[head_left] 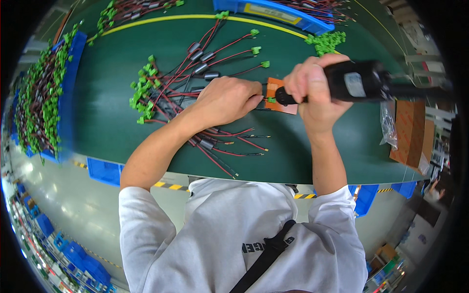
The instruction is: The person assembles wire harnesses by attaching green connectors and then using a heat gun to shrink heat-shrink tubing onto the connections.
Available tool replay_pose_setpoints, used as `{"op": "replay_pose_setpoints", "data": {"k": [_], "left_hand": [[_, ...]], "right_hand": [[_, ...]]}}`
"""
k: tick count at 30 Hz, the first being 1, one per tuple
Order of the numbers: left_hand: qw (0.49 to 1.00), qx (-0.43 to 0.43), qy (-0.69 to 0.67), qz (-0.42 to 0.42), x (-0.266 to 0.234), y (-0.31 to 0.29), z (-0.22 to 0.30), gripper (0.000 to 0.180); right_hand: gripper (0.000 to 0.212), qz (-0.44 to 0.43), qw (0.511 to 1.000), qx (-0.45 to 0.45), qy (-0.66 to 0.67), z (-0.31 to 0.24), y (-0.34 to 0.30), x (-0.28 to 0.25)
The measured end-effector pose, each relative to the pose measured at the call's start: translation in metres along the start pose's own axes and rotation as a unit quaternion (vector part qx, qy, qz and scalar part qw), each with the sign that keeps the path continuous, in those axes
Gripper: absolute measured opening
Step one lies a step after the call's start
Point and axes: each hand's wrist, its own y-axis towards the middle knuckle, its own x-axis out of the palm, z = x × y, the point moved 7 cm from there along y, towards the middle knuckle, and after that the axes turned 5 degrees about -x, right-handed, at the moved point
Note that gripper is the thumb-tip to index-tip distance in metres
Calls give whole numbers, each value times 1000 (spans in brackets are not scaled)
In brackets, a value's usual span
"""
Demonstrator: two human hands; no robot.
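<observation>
My right hand [315,85] wraps around a black electric screwdriver [354,80], held slantwise with its nose down to the left. The nose is over an orange block [274,87] on the green table, and the bit is hidden. A small green connector [270,99] sits on the block, just left of the nose. My left hand [230,100] is closed, fingertips at the block's left edge; what they pinch is hidden, though dark wire shows beside them. Red-and-black cables [210,58] with grey cylinders and green connectors [144,90] fan out around and under that hand.
A blue bin [73,78] heaped with similar cables stands at the table's left edge. Another blue bin [278,14] is at the back, beside a pile of green connectors [327,43]. At the right are a cardboard box [408,129] and clear plastic bag [388,127].
</observation>
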Motion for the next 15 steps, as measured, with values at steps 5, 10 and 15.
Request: {"op": "replay_pose_setpoints", "data": {"k": [5, 10, 15], "left_hand": [[1000, 2, -13, 9, -3, -6, 1, 17], [1000, -28, -4, -12, -5, -2, 6, 18], [1000, 0, -16, 5, -14, -10, 17, 18]], "right_hand": [[15, -32, 984, -30, -171, 3, -1, 10], [12, -19, 978, -66, -198, -4, 2, 7], [18, 18, 985, -31, -169, -1, -2, 0]]}}
